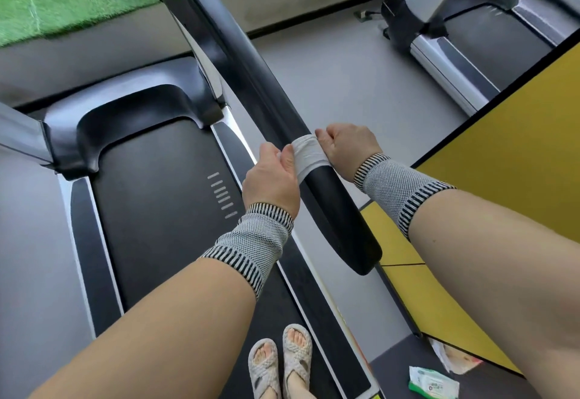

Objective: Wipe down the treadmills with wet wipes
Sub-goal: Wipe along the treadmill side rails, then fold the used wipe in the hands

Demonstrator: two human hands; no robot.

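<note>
Straddling the black handrail point(251, 84), which runs diagonally up and away to the left, a white wet wipe point(309, 155) drapes over it, its ends pinched by the left hand point(271, 175) and right hand point(348, 147), equally near on opposite sides.

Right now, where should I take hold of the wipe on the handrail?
Take the wet wipe by its two free ends, one from each side of the black handrail, as the left hand and right hand do: it drapes over the round bar.
</note>
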